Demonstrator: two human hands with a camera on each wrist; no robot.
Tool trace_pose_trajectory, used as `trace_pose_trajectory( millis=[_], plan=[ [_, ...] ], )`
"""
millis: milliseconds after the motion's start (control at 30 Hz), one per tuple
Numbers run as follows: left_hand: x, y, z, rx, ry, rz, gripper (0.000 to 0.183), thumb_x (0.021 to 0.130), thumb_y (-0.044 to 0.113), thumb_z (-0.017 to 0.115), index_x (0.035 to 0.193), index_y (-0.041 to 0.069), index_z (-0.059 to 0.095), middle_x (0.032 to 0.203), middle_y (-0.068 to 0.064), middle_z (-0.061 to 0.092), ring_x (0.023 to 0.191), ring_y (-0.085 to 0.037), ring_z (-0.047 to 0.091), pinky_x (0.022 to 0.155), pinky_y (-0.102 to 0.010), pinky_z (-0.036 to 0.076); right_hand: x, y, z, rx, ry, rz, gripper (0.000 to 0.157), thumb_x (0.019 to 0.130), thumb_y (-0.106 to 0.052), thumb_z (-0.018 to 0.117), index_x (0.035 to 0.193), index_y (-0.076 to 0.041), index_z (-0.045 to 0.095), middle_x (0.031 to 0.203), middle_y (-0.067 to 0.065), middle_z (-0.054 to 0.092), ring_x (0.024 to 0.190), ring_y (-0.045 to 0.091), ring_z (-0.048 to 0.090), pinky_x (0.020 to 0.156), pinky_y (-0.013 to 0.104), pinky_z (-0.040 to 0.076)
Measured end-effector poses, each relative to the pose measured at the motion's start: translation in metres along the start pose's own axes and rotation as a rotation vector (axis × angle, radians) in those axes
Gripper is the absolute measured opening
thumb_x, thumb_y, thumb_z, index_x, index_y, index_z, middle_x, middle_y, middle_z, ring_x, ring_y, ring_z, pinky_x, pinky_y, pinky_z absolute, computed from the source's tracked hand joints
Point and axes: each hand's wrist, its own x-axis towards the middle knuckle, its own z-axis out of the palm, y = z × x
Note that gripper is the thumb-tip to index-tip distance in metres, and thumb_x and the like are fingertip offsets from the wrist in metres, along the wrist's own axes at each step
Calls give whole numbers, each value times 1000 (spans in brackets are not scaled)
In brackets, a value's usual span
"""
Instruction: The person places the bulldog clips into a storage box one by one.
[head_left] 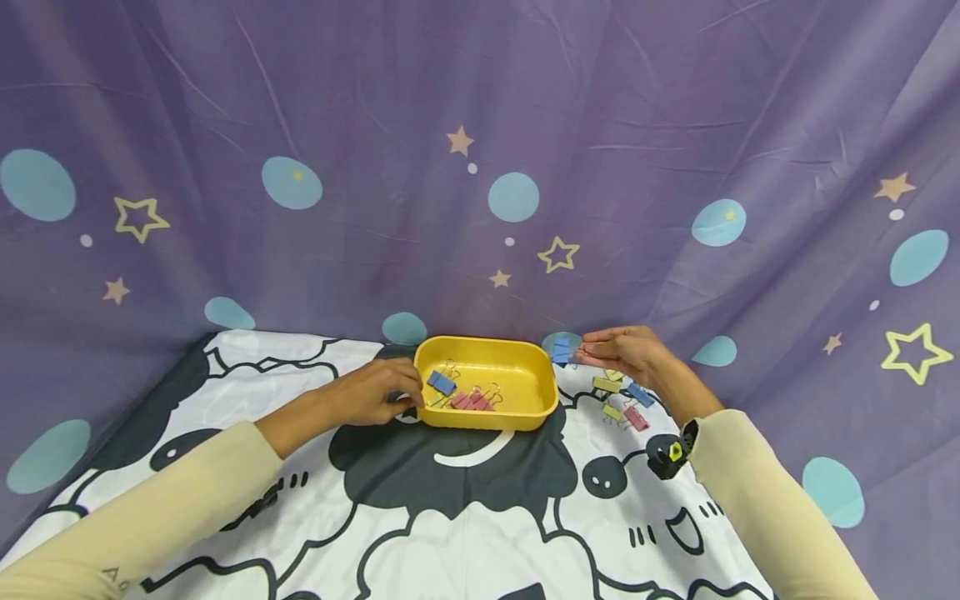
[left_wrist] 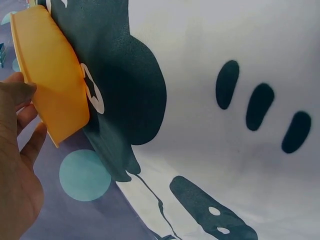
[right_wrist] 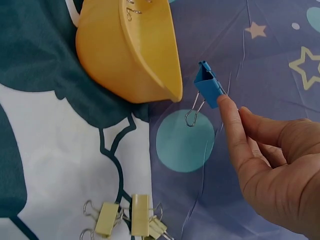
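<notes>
A yellow plastic bin (head_left: 487, 421) stands near the back edge of the cloth. Its left rim is pinched by my left hand (head_left: 375, 392); the left wrist view shows that hand's thumb and fingers (left_wrist: 33, 142) at the rim. Inside the bin lie a blue binder clip (head_left: 442, 382) and several pink binder clips (head_left: 472, 401). Just right of the bin, my right hand (head_left: 626, 350) pinches another blue binder clip (right_wrist: 209, 89) between thumb and fingertips. That clip is held up in the air, one wire handle hanging down.
On the cloth below my right hand lie yellow binder clips (head_left: 607, 384), a blue one (head_left: 640, 395) and a pink one (head_left: 636, 418). The patterned white cloth (head_left: 465, 550) covers the table. A purple curtain (head_left: 420, 100) rises directly behind it.
</notes>
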Motion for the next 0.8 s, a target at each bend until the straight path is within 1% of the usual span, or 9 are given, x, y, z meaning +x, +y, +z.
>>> trace_pose_trajectory(
  millis=[233, 367, 433, 500, 533, 633, 700, 733, 800],
  plan=[
    [0, 0, 1, 1, 0, -1, 20, 92, -3, 86, 101, 14, 89, 106, 4, 83, 106, -16, 72, 96, -42, 65, 1, -6, 14, -15, -22, 5, 57, 111, 5, 63, 164, 13, 46, 107, 8, 84, 96, 19, 86, 102, 36, 66],
    [-1, -2, 2, 8, 6, 5, 20, 91, -4, 86, 101, 14, 89, 105, 4, 83, 105, -16, 71, 95, -42, 65, 0, -9, 24, -34, -20, 7, 56, 111, 5, 63, 164, 11, 47, 117, 14, 85, 96, 20, 86, 106, 41, 64],
    [0, -2, 2, 11, 9, 11, 20, 91, -4, 86, 100, 14, 89, 104, 4, 82, 104, -16, 71, 95, -41, 65, 1, -10, 29, -38, -18, 10, 55, 110, 6, 64, 163, 11, 49, 123, 18, 84, 96, 20, 86, 106, 41, 64],
    [0, -2, 2, 13, 12, 17, 20, 91, -4, 86, 100, 13, 89, 103, 4, 82, 103, -16, 71, 94, -41, 65, 2, -9, 32, -37, -30, 7, 55, 110, 6, 64, 163, 12, 48, 126, 20, 83, 97, 21, 87, 105, 40, 66],
    [0, -2, 2, 14, 14, 18, 20, 91, -4, 86, 100, 13, 89, 103, 4, 82, 103, -16, 71, 93, -41, 65, 3, -9, 34, -37, -35, 2, 55, 110, 7, 63, 162, 13, 49, 125, 20, 83, 97, 21, 87, 104, 39, 66],
    [0, -2, 2, 13, 15, 16, 20, 91, -4, 86, 100, 13, 89, 102, 4, 82, 103, -15, 71, 93, -40, 65, 5, -8, 40, -45, -46, -14, 53, 109, 10, 63, 160, 17, 49, 111, 16, 86, 96, 21, 87, 97, 37, 69],
    [0, -1, 1, 11, 12, 11, 19, 91, -4, 86, 100, 13, 89, 103, 4, 82, 103, -16, 71, 93, -40, 65, 5, -7, 43, -64, -44, -23, 51, 107, 12, 64, 156, 19, 52, 104, 13, 86, 94, 22, 86, 95, 37, 69],
    [0, -1, 1, 9, 9, 7, 19, 92, -4, 86, 100, 13, 89, 103, 4, 82, 103, -16, 71, 93, -41, 65, 5, -7, 46, -83, -38, -27, 50, 107, 12, 65, 155, 19, 54, 104, 15, 86, 92, 21, 86, 94, 37, 70],
    [0, -1, 1, 6, 5, 1, 19, 92, -4, 85, 101, 13, 89, 104, 4, 82, 104, -16, 71, 94, -41, 65, 4, -6, 50, -112, -34, -27, 49, 106, 11, 67, 153, 20, 55, 110, 23, 85, 91, 22, 86, 95, 39, 70]
  ],
)
